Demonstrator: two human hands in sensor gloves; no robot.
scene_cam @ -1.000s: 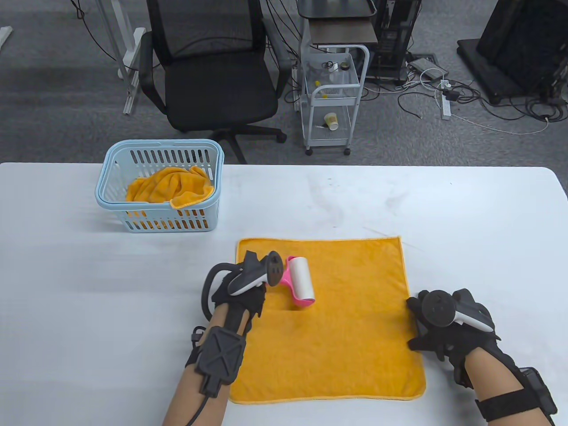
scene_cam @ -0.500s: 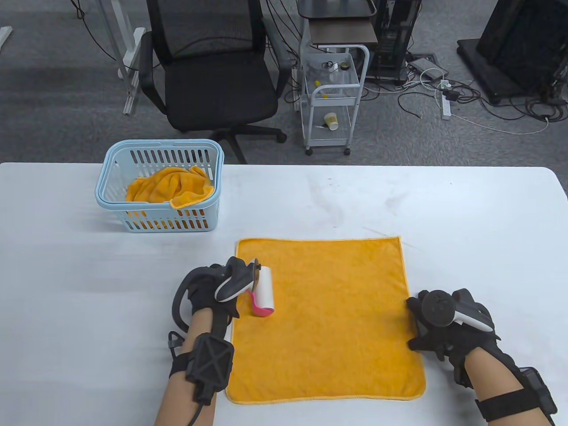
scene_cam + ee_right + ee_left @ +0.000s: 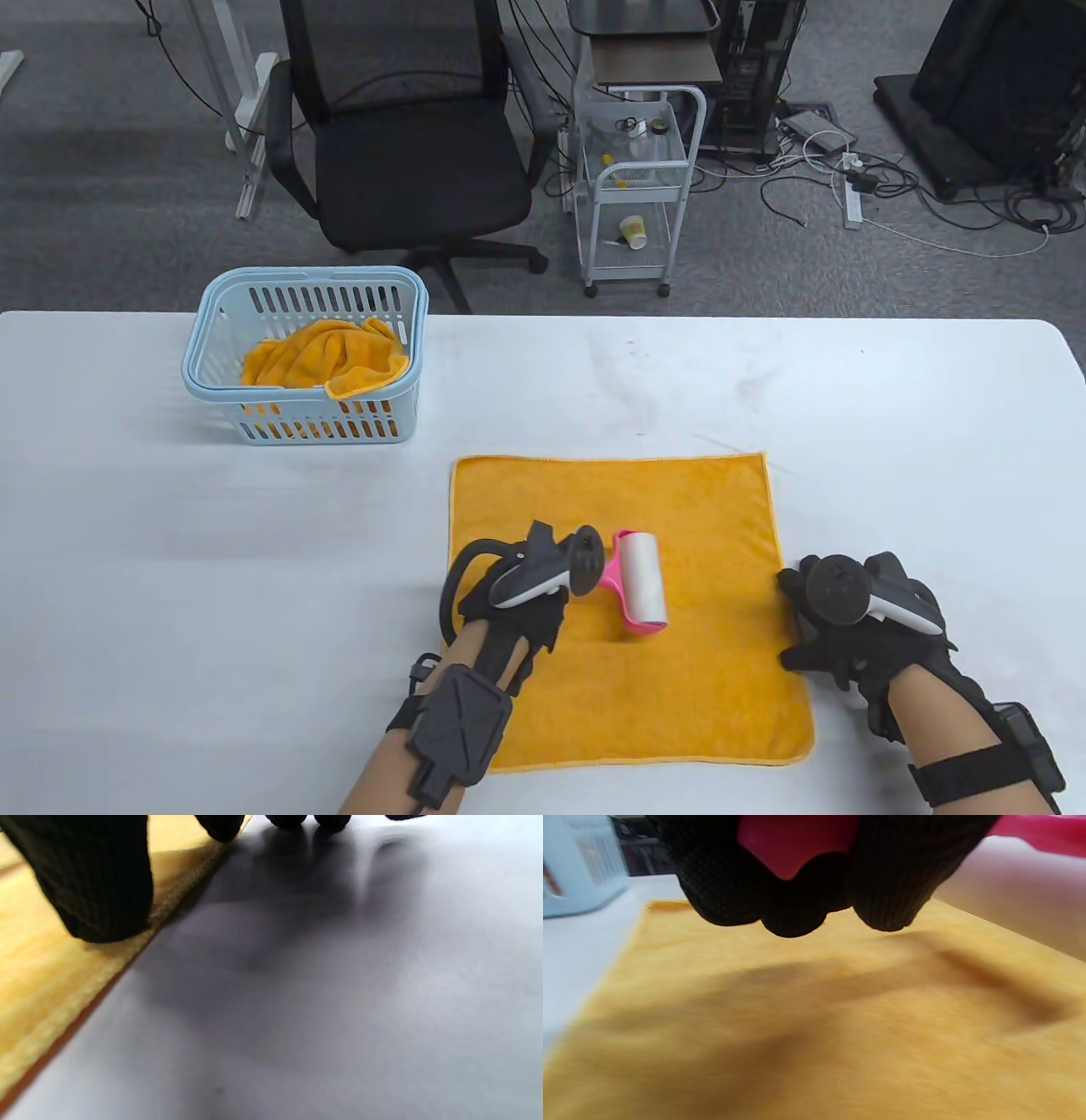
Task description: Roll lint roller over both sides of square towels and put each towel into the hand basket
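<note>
Table: white table (image 3: 170,552) with an orange towel (image 3: 696,509) spread flat.
Left hand: left hand (image 3: 517,598) grips the lint roller (image 3: 638,584) mid-towel, rolling.
Right hand: right hand (image 3: 857,628) apparently flat on the towel's right edge, pinning it.
Basket: blue basket (image 3: 254,395), beyond the towel's far-left corner, holds another towel.

My left hand (image 3: 517,607) wears a black knit sensor glove with a grey-and-white tracker strapped across its back, ending in a dark ring and a round black cap; a black angular module with raised crossed ribs sits on the forearm, a black cable trailing from it; my right hand (image 3: 857,637) carries the same glove and tracker; black straps band that forearm; in both wrist views, the fingertips (image 3: 886,887) show coarse black weave
</note>
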